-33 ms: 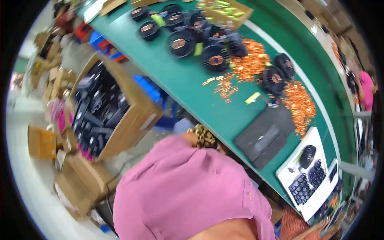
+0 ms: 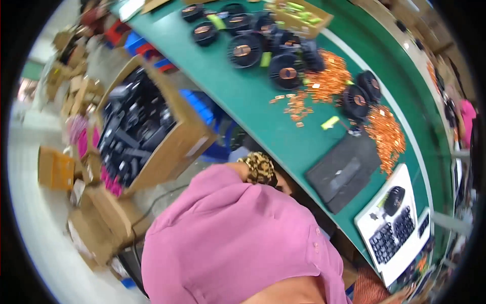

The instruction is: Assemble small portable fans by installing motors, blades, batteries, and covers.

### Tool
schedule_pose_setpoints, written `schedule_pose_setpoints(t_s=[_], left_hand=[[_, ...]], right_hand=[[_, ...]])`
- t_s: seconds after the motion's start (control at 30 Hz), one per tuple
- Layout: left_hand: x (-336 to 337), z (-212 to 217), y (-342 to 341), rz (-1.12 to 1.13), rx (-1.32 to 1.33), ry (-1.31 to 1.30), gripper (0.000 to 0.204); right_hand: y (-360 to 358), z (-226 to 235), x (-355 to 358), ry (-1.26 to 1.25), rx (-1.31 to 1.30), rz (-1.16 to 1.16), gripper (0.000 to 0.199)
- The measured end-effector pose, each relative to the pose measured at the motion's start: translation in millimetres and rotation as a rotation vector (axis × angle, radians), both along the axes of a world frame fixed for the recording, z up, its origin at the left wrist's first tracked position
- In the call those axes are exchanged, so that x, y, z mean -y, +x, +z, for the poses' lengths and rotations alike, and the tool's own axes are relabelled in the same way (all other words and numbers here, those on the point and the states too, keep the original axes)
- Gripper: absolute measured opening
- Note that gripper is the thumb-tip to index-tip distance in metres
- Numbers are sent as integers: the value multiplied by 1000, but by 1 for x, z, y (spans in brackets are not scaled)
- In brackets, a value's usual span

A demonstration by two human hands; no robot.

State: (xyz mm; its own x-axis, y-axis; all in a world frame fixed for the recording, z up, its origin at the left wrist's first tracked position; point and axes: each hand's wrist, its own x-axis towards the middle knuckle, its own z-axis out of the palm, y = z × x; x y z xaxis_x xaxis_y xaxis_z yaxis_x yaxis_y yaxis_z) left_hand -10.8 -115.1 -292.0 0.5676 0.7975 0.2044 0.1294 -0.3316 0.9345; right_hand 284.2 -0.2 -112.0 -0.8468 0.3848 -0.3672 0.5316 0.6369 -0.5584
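My own pink top fills the lower middle. From its sleeve my left forearm runs toward the table's near edge, wearing a leopard-print sleeve cover (image 2: pixel 260 168). Just past the cover a bit of my left hand (image 2: pixel 284 186) shows below the green table (image 2: pixel 253 119); its fingers are hidden, so what it holds, if anything, cannot be made out. My right hand is out of view. Nearest on the tabletop lies a dark grey flat pad (image 2: pixel 341 175). Beyond it are heaps of small copper-coloured parts (image 2: pixel 386 137) and several round black fan-like housings (image 2: pixel 286 72).
A cardboard box (image 2: pixel 174 149) full of black plastic parts stands left of the table. A white device with black keys (image 2: pixel 392 225) sits at the right. An open carton (image 2: pixel 316 23) holds yellow-green cylinders. Empty-looking cartons (image 2: pixel 104 218) lie on the floor. Part of another person shows lower right.
The view has shifted slightly, so the table and boxes appear a little farther right. More of the leopard-print cover shows now. Nothing on the table has visibly moved.
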Motion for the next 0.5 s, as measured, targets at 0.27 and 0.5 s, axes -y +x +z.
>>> schedule_pose_setpoints(t_s=[0.27, 0.5], left_hand=[[138, 333, -86, 461, -492, -307, 30], [263, 390, -310, 1170, -1538, -111, 55]], right_hand=[[-20, 4, 58, -86, -64, 77, 23], [-52, 69, 73, 70, -360, 61, 20]])
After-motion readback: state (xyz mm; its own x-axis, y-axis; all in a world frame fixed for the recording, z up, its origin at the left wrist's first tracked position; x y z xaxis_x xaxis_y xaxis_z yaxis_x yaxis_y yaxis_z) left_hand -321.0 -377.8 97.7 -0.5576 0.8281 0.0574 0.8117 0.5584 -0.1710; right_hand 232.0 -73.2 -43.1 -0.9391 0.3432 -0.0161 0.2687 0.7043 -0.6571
